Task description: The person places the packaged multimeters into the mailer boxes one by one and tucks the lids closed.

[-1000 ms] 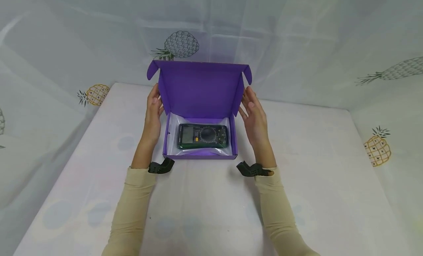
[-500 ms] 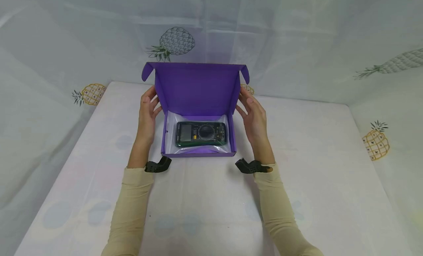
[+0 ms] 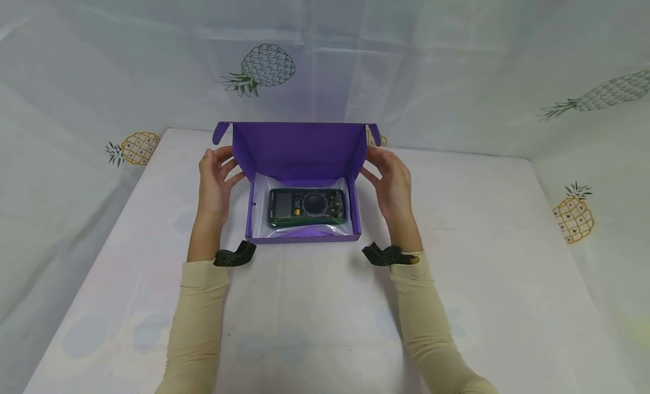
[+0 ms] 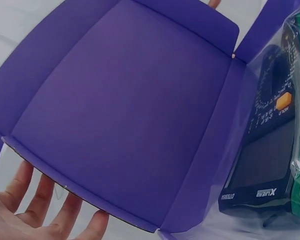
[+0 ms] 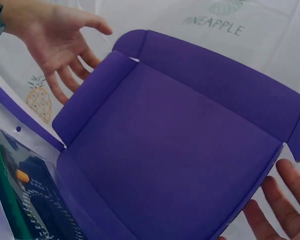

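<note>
An open purple cardboard box (image 3: 304,240) sits on the white table, with its lid (image 3: 299,148) raised at the back. Inside it, a black and green digital multimeter (image 3: 307,206) lies in a clear plastic bag (image 3: 261,208); its orange HOLD button (image 4: 284,101) shows in the left wrist view. My left hand (image 3: 213,185) is at the lid's left side, its fingers (image 4: 45,190) spread and reaching behind the side flap. On the other side my right hand (image 3: 393,182) has its fingers (image 5: 282,200) extended along the lid's edge. Some fingertips are hidden behind the lid.
A white cloth with printed pineapples (image 3: 268,65) hangs behind and around the table (image 3: 482,241). Black wrist-worn cameras (image 3: 236,254) sit at both wrists, close to the front corners of the box.
The lid's top edge has come down in the head view, so less of its inner face shows. Both hands moved with it, the left drifting outward. The multimeter stays in the box.
</note>
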Demonstrator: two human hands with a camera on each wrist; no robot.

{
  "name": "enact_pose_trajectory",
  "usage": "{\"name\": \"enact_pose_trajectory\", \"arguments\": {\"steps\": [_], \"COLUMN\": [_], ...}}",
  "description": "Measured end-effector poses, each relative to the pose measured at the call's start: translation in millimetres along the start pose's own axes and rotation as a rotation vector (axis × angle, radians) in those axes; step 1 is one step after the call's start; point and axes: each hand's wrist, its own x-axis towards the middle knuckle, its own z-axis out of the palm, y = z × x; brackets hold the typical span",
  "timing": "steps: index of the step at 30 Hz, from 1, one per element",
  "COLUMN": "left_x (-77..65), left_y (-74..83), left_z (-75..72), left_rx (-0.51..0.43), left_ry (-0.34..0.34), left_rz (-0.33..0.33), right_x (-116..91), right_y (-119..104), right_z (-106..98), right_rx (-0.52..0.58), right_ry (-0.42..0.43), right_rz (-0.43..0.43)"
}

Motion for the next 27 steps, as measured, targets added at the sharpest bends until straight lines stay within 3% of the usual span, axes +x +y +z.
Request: {"name": "enact_pose_trajectory", "arguments": {"steps": [8,13,20,27], "left_x": [-0.1,-0.8,-1.3,-3.5], "left_y": [-2.0,-3.0,-2.4,3.5], "left_z": [-2.5,-3.3,-4.6,-1.0], "left_rx": [-0.027,-0.01,-0.022,0.074], "left_ry": [0.011,0.009,-0.027,-0.088], "left_rz": [-0.03,-0.03,0.001,0.021], "right_x": [1,2,0,-6], "right_y": [-5,-6,-9,-17], "right_z": [-4,-7,-8,-1], "right_rx": [0.034,0.044,-0.055,-0.166], "right_ry": [0.028,0.018,-0.064,-0.233], "right_rz": [0.153,0.182,0.115,0.003]}}
